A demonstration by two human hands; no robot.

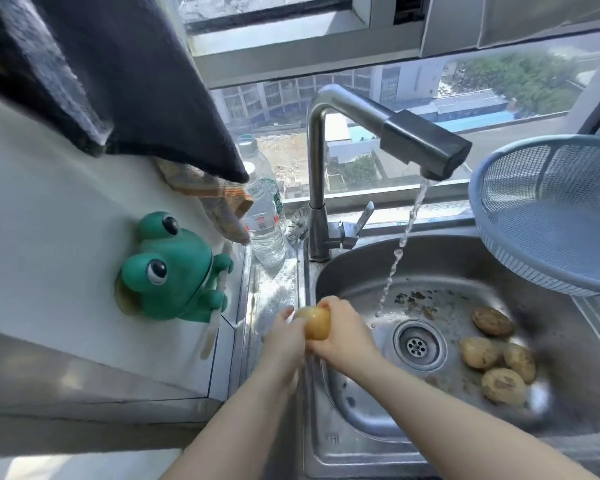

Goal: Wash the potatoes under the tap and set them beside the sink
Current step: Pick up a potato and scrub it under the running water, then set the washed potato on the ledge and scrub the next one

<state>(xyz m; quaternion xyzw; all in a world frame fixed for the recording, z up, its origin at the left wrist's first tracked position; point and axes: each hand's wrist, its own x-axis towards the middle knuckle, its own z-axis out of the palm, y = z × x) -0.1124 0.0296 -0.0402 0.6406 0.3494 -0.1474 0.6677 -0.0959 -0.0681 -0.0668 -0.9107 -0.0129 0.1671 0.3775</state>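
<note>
Both hands on one clean potato [317,323]: left hand [284,341] grip wrapped on its left side, right hand [347,336] grip curled round the right and far side. Left hand is a bit blurred. The potato sits above the left rim of the sink [361,403], apart from the water stream [400,244], which lands right of it, near the drain [419,345]. The tap [426,143] is running. Four muddy potatoes [478,352] lie in the basin right of the drain (three touching, one farther back), with dirt specks on the basin floor. A blue colander [548,216] overhangs the far-right rim. A green frog [174,268] and a water bottle [265,216] are on the left surface.
</note>
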